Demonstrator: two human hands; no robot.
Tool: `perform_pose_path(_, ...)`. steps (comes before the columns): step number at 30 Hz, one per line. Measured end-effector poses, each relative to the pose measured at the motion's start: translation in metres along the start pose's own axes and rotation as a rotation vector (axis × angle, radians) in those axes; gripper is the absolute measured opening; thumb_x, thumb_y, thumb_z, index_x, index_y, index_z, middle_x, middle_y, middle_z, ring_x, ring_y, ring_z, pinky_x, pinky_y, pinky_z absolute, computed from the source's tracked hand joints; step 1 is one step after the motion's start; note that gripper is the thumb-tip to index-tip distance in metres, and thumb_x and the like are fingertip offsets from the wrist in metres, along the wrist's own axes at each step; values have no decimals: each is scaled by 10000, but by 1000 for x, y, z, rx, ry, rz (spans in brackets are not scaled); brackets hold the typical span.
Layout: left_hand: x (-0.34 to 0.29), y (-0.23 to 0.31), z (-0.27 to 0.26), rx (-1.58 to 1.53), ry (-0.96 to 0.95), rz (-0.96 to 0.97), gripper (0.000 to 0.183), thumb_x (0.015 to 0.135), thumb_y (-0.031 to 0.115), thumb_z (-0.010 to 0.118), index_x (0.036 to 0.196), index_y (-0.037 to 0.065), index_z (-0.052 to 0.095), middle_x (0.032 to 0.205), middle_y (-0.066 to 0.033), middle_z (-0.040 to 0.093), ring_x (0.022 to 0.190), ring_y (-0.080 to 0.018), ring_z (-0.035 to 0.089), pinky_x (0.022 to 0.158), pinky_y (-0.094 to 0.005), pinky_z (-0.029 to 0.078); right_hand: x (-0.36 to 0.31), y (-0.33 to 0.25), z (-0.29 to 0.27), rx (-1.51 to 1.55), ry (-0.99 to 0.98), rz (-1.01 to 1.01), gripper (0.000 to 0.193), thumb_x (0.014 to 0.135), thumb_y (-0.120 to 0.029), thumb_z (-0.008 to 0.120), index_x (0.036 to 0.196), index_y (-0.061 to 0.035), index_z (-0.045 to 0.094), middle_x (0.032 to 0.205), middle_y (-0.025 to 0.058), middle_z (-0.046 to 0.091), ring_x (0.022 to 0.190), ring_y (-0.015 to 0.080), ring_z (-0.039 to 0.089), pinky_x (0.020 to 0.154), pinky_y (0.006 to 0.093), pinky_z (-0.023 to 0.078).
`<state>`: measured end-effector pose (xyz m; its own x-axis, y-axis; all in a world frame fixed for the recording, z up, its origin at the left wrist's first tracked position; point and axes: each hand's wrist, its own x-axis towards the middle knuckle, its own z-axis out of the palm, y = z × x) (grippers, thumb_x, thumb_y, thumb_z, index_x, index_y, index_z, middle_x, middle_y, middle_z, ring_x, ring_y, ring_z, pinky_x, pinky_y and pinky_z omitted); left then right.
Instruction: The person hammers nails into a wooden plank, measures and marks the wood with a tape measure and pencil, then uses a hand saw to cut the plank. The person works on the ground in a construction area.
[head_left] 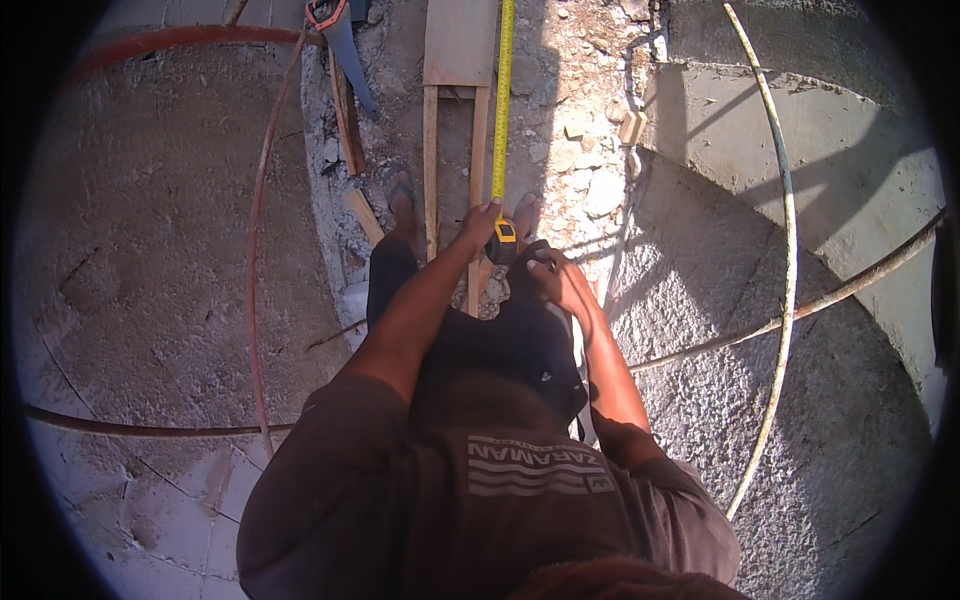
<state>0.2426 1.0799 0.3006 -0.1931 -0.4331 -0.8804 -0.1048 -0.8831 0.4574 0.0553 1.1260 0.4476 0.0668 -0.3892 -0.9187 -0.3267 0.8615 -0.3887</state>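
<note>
My left hand (481, 224) is closed at the yellow and black tape measure (501, 240). From its case the yellow blade (503, 110) runs straight away from me to the far edge of the view, along the right side of a narrow wooden frame. That frame has two thin slats (430, 170) and a flat board (459, 45) across its far part. By my right knee, my right hand (566, 285) has its fingers curled at something dark, which I cannot make out against the dark trousers. My feet stand on either side of the frame.
A handsaw (347, 60) with an orange handle lies at the far left, beside wood strips (347, 120). Near my left foot is a short wood offcut (364, 215). A wood block (632, 127) sits on rubble to the right. Hoses (785, 220) and a rod (840, 293) cross both sides.
</note>
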Motion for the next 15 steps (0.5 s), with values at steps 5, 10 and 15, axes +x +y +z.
perform_pose_path(5, 61, -47, -18, 60, 67, -1, 478, 1020, 408, 487, 892, 5, 708, 809, -83, 702, 717, -171, 666, 700, -330, 527, 20, 25, -2, -204, 187, -37, 535, 910, -418, 642, 1278, -33, 594, 1128, 211, 686, 962, 296, 683, 831, 377, 525)
perform_pose_path(10, 136, -105, -27, 62, 115, 63, 444, 1005, 398, 498, 906, 22, 713, 830, -114, 706, 769, -234, 681, 735, -371, 522, 109, 9, -3, -100, 258, -68, 437, 958, -324, 658, 1311, -79, 585, 847, 40, 641, 675, 96, 551, 599, 264, 472)
perform_pose_path(15, 204, -149, -20, 213, 379, 222, 438, 994, 399, 483, 888, 16, 667, 817, -204, 667, 814, -355, 667, 755, -435, 496, 264, -8, -9, -302, 266, -347, 553, 957, -333, 648, 1390, -30, 485, 884, 96, 655, 670, 125, 539, 639, 293, 467)
